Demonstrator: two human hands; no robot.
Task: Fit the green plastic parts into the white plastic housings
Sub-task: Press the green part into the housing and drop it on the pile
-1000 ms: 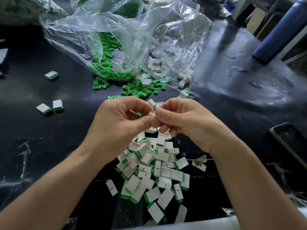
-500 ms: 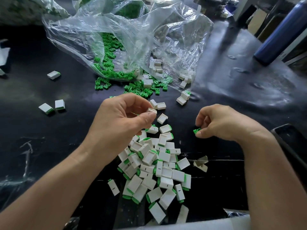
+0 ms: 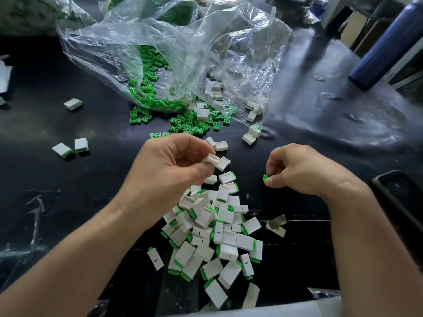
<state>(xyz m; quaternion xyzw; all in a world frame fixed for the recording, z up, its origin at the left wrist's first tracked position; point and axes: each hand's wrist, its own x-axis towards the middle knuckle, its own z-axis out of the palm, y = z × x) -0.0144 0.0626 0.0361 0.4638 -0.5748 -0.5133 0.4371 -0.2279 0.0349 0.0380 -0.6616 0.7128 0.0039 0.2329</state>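
Your left hand (image 3: 169, 170) and right hand (image 3: 297, 170) are bare, with fingers, knuckles and wrists all uncovered. Behind each grip, your left forearm (image 3: 80, 259) and right forearm (image 3: 370, 248) show bare skin as far as the view reaches. Your thumbnails look short and plain.
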